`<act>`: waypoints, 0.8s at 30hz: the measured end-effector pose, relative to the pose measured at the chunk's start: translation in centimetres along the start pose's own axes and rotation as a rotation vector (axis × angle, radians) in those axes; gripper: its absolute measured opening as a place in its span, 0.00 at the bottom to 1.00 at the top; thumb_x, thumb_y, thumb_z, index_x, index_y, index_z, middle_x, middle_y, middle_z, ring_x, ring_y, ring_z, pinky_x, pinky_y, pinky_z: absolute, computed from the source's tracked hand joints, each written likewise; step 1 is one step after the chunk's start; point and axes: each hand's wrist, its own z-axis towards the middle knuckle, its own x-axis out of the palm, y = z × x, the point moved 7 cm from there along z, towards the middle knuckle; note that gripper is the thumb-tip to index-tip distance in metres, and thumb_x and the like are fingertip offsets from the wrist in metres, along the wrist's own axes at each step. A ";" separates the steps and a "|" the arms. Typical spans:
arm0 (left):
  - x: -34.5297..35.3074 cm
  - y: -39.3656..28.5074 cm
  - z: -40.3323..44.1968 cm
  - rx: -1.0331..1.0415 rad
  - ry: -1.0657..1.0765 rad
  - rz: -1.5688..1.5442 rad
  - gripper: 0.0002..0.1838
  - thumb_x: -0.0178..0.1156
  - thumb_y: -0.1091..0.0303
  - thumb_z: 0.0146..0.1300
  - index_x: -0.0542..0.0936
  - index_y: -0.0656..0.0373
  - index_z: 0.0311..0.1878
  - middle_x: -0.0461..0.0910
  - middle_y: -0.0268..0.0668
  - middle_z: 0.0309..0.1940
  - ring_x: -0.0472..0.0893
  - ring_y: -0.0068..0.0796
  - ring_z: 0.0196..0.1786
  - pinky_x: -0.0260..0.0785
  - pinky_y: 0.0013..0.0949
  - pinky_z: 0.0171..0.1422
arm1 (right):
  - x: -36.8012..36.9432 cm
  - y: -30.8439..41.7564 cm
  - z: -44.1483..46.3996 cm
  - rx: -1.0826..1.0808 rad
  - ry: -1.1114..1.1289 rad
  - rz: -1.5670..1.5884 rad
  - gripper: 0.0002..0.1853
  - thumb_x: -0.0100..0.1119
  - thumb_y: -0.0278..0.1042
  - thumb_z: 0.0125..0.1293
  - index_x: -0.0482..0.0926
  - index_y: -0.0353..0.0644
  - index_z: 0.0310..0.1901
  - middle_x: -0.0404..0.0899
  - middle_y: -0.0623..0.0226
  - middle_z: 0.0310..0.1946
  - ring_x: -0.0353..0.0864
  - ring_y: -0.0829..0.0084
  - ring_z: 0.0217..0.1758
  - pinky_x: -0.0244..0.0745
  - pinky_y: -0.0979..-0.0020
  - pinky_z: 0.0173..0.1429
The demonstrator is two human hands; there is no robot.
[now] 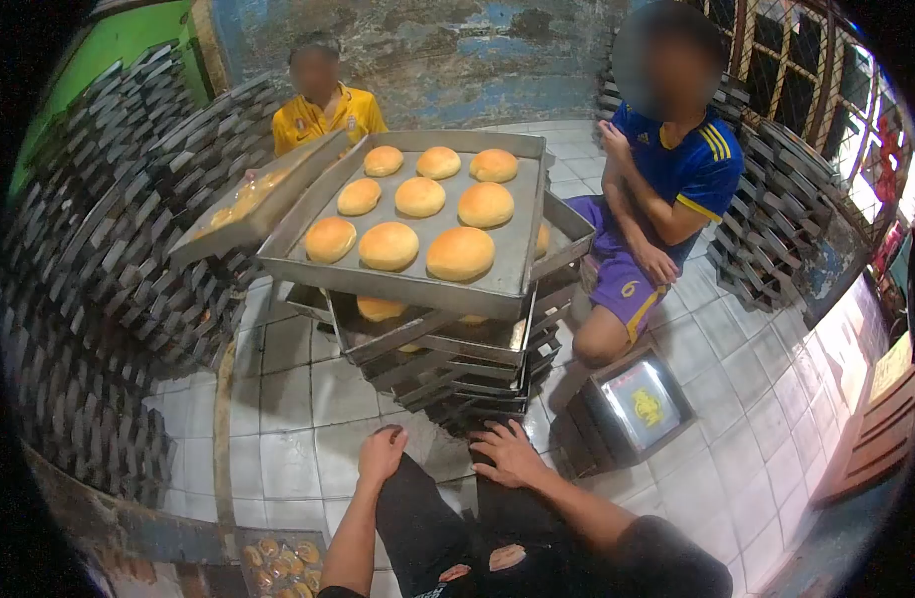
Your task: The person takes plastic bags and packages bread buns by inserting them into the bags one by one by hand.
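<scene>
My left hand [382,454] rests on my left knee, holding nothing, its fingers lying loosely over the dark trousers. On my right knee lies my right hand [509,454], fingers spread and empty. Just beyond my knees rises a stack of metal baking trays [447,371], set at differing angles. The top tray [323,277] carries rows of round golden buns [461,253]. Neither hand touches the trays. More buns show partly in the trays underneath; the rest of their contents is hidden.
A tilted tray [240,221] stands by a person in yellow [358,112]. Another person in blue [676,149] sits at right, arms folded close. A dark box [632,409] is on the tiled floor. Piled trays [99,299] line the left wall; packed buns [283,566] lie lower left.
</scene>
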 end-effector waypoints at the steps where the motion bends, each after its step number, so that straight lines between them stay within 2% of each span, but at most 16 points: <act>1: 0.3 -0.3 -0.1 0.018 0.011 -0.005 0.22 0.62 0.49 0.70 0.87 0.56 0.54 0.88 0.51 0.45 0.87 0.54 0.51 0.77 0.49 0.56 | 0.1 0.1 0.1 -0.008 0.006 -0.012 0.30 0.56 0.63 0.73 0.80 0.51 0.67 0.72 0.67 0.73 0.59 0.58 0.82 0.45 0.38 0.83; 3: 1.9 -1.6 0.8 0.040 0.020 -0.032 0.22 0.62 0.49 0.70 0.88 0.57 0.53 0.88 0.51 0.44 0.86 0.56 0.51 0.77 0.50 0.56 | -0.3 -1.7 0.4 -0.014 0.020 -0.044 0.30 0.55 0.62 0.73 0.81 0.51 0.66 0.73 0.68 0.73 0.61 0.59 0.82 0.45 0.38 0.83; 5: -0.3 -0.5 0.8 0.015 0.053 0.011 0.21 0.61 0.49 0.70 0.88 0.56 0.53 0.88 0.52 0.45 0.86 0.56 0.51 0.77 0.50 0.56 | 0.5 -0.1 2.1 -0.007 0.011 0.035 0.29 0.55 0.61 0.74 0.81 0.50 0.66 0.74 0.68 0.72 0.62 0.60 0.81 0.46 0.38 0.83; 14: 0.1 0.2 0.9 0.059 0.027 0.020 0.22 0.60 0.49 0.71 0.88 0.58 0.53 0.89 0.51 0.45 0.87 0.54 0.50 0.78 0.48 0.56 | 0.2 -0.6 2.5 0.033 0.029 0.015 0.29 0.55 0.60 0.74 0.80 0.48 0.66 0.77 0.69 0.69 0.67 0.60 0.78 0.47 0.38 0.82; 21: -0.1 -0.1 0.8 0.050 0.055 0.006 0.22 0.60 0.51 0.71 0.88 0.59 0.53 0.89 0.51 0.43 0.88 0.53 0.49 0.78 0.47 0.56 | 0.2 -0.6 2.4 0.032 0.043 0.027 0.29 0.54 0.60 0.75 0.80 0.48 0.66 0.77 0.69 0.69 0.67 0.60 0.78 0.47 0.40 0.83; 24: -0.1 0.0 0.8 0.024 0.034 -0.036 0.22 0.60 0.52 0.70 0.87 0.61 0.52 0.88 0.54 0.43 0.87 0.56 0.49 0.77 0.48 0.57 | 0.2 -0.8 2.5 0.024 0.022 0.055 0.28 0.54 0.60 0.75 0.80 0.48 0.65 0.78 0.68 0.68 0.67 0.60 0.78 0.47 0.39 0.83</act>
